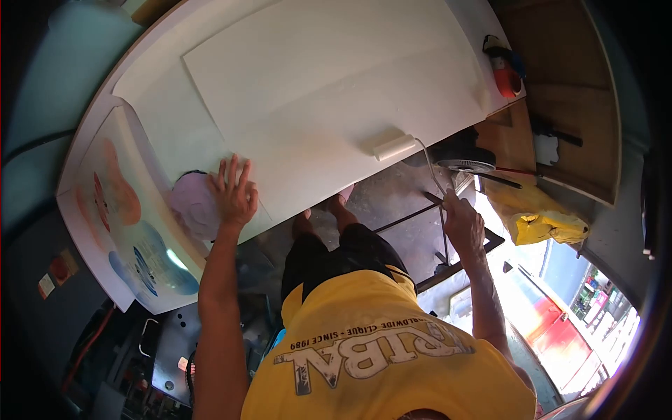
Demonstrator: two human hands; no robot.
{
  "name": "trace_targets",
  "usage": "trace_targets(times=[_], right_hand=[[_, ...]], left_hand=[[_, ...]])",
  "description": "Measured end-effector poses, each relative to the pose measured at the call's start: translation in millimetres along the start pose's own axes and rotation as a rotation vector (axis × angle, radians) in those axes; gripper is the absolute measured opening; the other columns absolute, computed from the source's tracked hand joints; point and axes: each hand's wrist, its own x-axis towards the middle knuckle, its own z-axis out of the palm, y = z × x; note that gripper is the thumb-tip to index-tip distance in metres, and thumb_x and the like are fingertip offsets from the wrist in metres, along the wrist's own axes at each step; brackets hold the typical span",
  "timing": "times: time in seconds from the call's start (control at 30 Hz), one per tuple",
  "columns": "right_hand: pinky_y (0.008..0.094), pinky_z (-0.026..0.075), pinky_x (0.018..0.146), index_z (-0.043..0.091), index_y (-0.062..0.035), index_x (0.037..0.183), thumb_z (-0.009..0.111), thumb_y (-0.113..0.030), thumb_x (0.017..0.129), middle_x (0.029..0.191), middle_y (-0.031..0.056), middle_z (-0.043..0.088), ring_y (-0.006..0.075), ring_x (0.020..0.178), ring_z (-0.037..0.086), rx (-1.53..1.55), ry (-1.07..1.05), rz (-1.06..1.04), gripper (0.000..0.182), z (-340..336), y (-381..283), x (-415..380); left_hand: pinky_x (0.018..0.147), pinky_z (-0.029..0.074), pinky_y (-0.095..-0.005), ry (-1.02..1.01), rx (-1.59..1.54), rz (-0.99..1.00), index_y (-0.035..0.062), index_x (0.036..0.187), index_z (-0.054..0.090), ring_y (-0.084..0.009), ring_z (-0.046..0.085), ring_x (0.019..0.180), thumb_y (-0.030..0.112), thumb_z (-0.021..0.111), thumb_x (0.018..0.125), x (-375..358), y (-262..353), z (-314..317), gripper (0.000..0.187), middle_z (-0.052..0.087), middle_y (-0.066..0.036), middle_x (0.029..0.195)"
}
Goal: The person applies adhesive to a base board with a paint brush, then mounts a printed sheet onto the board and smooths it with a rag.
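Observation:
My right hand (463, 218) is closed around the handle of a paint roller (395, 147). Its white sleeve touches the near edge of a large white sheet (308, 91) on the table, and its bent wire frame (430, 162) runs back to my fist. With fingers spread, my left hand (234, 192) lies flat near the sheet's left front corner. Beside and partly under that hand is a rounded lilac thing (196, 203), whose kind I cannot make out.
Printed sheets with orange and blue shapes (147, 259) lie at the table's left end. A red and black object (505, 73) sits at the far right corner. Right of the table are a fan-like round grille (465, 161), a yellow bag (549, 224) and a dark metal frame (406, 218).

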Motion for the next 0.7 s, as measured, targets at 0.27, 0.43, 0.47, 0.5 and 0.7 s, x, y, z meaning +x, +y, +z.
trace_targets(times=[0.27, 0.43, 0.47, 0.5, 0.7], right_hand=[[0.0441, 0.058, 0.064, 0.069, -0.0097, 0.127, 0.066, -0.015, 0.101, 0.085, 0.0146, 0.069, 0.0332, 0.074, 0.072, 0.241, 0.274, -0.024, 0.026, 10, 11, 21], [0.0435, 0.058, 0.066, 0.069, -0.0096, 0.130, 0.065, -0.014, 0.101, 0.087, 0.0153, 0.070, 0.0336, 0.075, 0.072, 0.261, 0.249, 0.027, 0.029, 15, 10, 16], [0.0434, 0.058, 0.066, 0.068, -0.0097, 0.130, 0.066, -0.013, 0.101, 0.088, 0.0155, 0.070, 0.0337, 0.076, 0.072, 0.267, 0.231, 0.041, 0.030, 16, 9, 13], [0.0434, 0.057, 0.066, 0.068, -0.0097, 0.131, 0.066, -0.013, 0.100, 0.089, 0.0157, 0.070, 0.0343, 0.076, 0.072, 0.290, 0.210, 0.055, 0.031, 18, 10, 10], [0.0443, 0.056, 0.063, 0.067, -0.0100, 0.132, 0.066, -0.011, 0.099, 0.091, 0.0159, 0.070, 0.0347, 0.074, 0.071, 0.397, 0.252, 0.069, 0.033, 26, 18, -4]], left_hand=[[0.113, 0.027, -0.0709, 0.030, -0.090, 0.246, 0.0220, 0.139, 0.064, -0.0389, 0.038, 0.137, 0.018, 0.078, 0.087, 135, 98, -28, 0.054, 0.039, -0.017, 0.153], [0.113, 0.028, -0.0764, -0.049, -0.036, 0.440, 0.0233, 0.136, 0.064, -0.0344, 0.036, 0.139, 0.027, 0.088, 0.078, 245, 155, 5, 0.063, 0.035, -0.011, 0.154], [0.112, 0.028, -0.0774, -0.072, -0.019, 0.461, 0.0235, 0.136, 0.064, -0.0336, 0.036, 0.139, 0.029, 0.089, 0.077, 253, 157, 10, 0.065, 0.035, -0.010, 0.154], [0.113, 0.027, -0.0780, -0.093, 0.010, 0.460, 0.0244, 0.137, 0.064, -0.0331, 0.036, 0.139, 0.030, 0.090, 0.076, 258, 156, 11, 0.066, 0.034, -0.010, 0.154], [0.115, 0.020, -0.0805, -0.259, 0.074, 0.408, 0.0307, 0.146, 0.056, -0.0328, 0.030, 0.145, 0.033, 0.094, 0.070, 264, 152, 8, 0.086, 0.025, -0.008, 0.160]])
